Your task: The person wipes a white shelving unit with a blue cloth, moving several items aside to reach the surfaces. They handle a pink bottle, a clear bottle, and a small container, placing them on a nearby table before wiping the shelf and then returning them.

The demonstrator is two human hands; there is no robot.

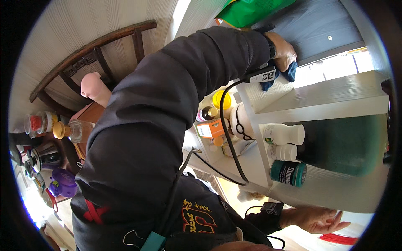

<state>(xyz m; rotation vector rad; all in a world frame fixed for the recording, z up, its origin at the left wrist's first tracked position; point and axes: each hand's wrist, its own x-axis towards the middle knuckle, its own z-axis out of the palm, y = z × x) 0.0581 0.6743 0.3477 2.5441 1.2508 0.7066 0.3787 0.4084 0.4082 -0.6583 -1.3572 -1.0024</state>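
Observation:
My left hand (284,51) reaches across into an upper compartment of a white shelf unit (323,108). It grips a dark blue cloth (289,72), pressed near the shelf's inner surface. A black device with a printed code (265,75) and a cable sits at that wrist. My right hand (320,219) is empty beside the shelf's near outer panel, fingers apart and slightly bent; I cannot tell whether it touches the panel. Another compartment holds two white plastic bottles (284,134) and a teal jar with a dark label (288,173).
A green bag (254,12) lies beyond my left arm. Bottles, an orange box (211,129) and a yellow-lidded container (221,99) crowd another shelf section. A black cable (230,141) loops across. Leftward are a wooden chair (94,44), a glass bottle (77,131) and a purple object (62,183).

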